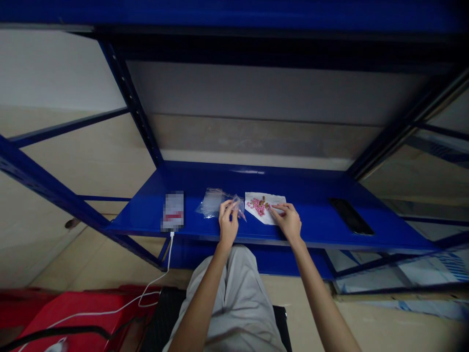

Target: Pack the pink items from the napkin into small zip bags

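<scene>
My left hand (229,222) pinches a small clear plastic bag (239,207) above the blue shelf (205,176). Beside it on the left lie several more flat clear bags (212,203). A white sheet of paper (273,219) rests to the right, bearing a heap of small pink pieces (256,206) and a few brownish-gold ones (264,200). Over the paper's right side is my right hand (288,221), thumb and fingertips together at the edge of the heap. Whatever those fingertips hold is too small to make out.
A blurred-out device (173,211) with a white cable (169,259) sits at the shelf's left. Near the right end lies a black phone (351,216). Blue uprights (128,93) frame the shelf, and a red stool (80,318) stands at lower left.
</scene>
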`<state>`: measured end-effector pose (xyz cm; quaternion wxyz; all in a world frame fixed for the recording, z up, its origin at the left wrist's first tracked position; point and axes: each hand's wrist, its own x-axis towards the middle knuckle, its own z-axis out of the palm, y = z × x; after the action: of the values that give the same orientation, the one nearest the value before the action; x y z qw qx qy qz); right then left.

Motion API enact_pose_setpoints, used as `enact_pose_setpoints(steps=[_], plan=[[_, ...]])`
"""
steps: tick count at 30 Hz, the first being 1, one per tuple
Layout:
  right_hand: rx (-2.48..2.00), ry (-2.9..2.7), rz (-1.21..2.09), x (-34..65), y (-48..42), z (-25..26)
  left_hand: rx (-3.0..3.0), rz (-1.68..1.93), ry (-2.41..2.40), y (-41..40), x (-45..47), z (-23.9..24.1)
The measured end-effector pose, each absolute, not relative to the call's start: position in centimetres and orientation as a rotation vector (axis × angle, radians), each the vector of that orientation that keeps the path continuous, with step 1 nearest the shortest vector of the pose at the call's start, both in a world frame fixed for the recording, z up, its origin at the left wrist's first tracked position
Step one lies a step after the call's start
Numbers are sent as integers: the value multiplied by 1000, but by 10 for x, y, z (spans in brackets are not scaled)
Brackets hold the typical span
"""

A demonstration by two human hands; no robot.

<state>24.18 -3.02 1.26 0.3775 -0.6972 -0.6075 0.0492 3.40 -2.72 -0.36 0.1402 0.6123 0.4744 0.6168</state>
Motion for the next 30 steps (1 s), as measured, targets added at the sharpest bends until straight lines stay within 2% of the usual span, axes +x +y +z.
enact_pose_setpoints(steps=[11, 19, 24, 30], plan=[[-1864, -1618, 87, 242, -17, 7, 1783, 1710, 1333, -29, 36, -1], [-1977, -1570, 212, 250, -1, 7, 1716, 1644, 1216, -24, 34, 0], [-1946, -1640, 263, 257, 4, 4, 1509, 1569, 1146, -22, 27, 5], [-1970, -1632, 279, 259, 4, 4, 1182, 1305, 998, -24, 20, 3]])
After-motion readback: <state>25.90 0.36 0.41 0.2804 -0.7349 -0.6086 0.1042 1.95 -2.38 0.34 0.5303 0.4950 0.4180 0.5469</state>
